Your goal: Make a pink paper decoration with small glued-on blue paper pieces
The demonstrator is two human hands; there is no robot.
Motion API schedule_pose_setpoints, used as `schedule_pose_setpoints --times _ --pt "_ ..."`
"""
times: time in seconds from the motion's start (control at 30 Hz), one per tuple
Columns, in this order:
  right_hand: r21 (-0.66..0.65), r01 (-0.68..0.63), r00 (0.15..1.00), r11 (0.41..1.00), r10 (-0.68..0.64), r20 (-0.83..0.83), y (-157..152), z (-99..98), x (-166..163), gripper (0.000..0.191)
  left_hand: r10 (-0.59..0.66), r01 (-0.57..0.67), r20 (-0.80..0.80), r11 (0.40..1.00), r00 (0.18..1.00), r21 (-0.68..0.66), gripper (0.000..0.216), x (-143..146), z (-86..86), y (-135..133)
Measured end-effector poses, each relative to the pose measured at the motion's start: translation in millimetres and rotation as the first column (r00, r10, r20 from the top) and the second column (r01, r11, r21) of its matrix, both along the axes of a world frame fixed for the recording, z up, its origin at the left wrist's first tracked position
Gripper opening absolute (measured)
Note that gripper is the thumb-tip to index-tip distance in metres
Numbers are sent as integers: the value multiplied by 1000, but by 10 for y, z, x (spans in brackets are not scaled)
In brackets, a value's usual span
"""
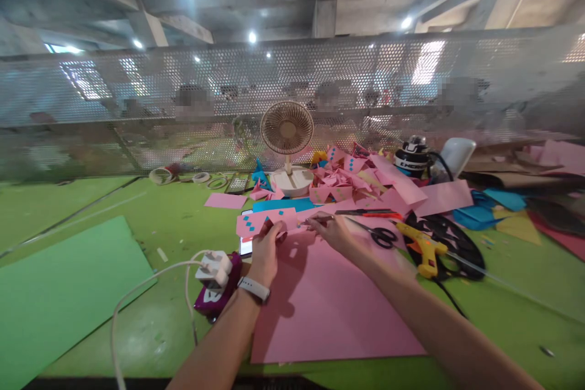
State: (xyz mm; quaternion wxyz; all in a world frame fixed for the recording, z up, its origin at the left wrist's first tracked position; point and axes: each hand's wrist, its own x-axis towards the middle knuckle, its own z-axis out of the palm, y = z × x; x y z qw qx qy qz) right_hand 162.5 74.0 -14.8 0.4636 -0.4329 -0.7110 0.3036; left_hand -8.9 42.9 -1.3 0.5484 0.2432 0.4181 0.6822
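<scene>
My left hand (265, 250), with a pale watch band at the wrist, grips a folded pink paper piece (286, 217) decorated with small blue diamonds. My right hand (333, 233) is at the right end of that piece, its fingers pinched together; what they hold, if anything, is too small to make out. Under both hands lies a large pink paper sheet (338, 311). Partly covered by the decorated piece, a phone (245, 247) with a lit screen rests on the table. Black-handled scissors (382, 237) lie just right of my right hand.
A yellow glue gun (426, 248) lies on a black round plate at right. A purple power strip (217, 304) with white plugs and cables stands left of my left wrist. Behind are a small fan (287, 129) and heaped pink paper pieces (336, 178). A green sheet (77, 298) lies left.
</scene>
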Motion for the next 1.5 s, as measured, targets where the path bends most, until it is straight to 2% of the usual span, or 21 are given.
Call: schedule_pose_setpoints --times 0.57,0.8,0.97,1.2,1.5 --pt "-37 37 996 999 -40 -85 57 -82 -52 30 -6 6 -10 1000 1000 2 25 16 6 -6" --pt "-33 60 995 998 -62 -72 23 -17 30 28 -1 2 -72 1000 997 17 22 4 -47 21" --pt "-9 46 998 999 -46 -53 -38 23 12 24 10 -10 -42 1000 999 -6 27 -1 -55 21" --pt "-40 52 995 998 -55 -79 -29 -3 -7 23 18 -18 -21 999 1000 -35 28 14 -12 7" --pt "-83 65 985 994 -77 -155 7 -45 -2 26 -4 4 -28 1000 1000 -3 25 6 -25 23"
